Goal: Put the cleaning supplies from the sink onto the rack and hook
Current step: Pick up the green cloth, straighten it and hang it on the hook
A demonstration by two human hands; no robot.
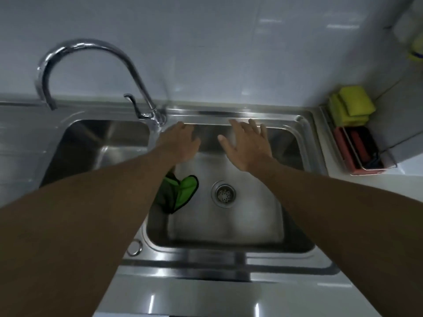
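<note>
The green cloth (pixel 183 191) lay crumpled on the floor of the sink (pixel 229 248), left of the drain (pixel 223 193) and partly hidden under our left forearm. Our left hand (pixel 180 143) and right hand (pixel 247 147) hovered over the basin's far side, both open and holding nothing. We judged a pinch at one edge best, so the cloth would hang freely. The rack (pixel 357 152) held yellow sponges (pixel 352 106). No writing was legible.

One sink with two basins: a left basin (pixel 96 152) and a right basin (pixel 229 225). One tap (pixel 88 43), one drain (pixel 223 193), one green cloth (pixel 185 191). One rack (pixel 343 147) on the table (pixel 206 298). Yellow sponges (pixel 352 106): two, perhaps three, as the view is blurred there.
</note>
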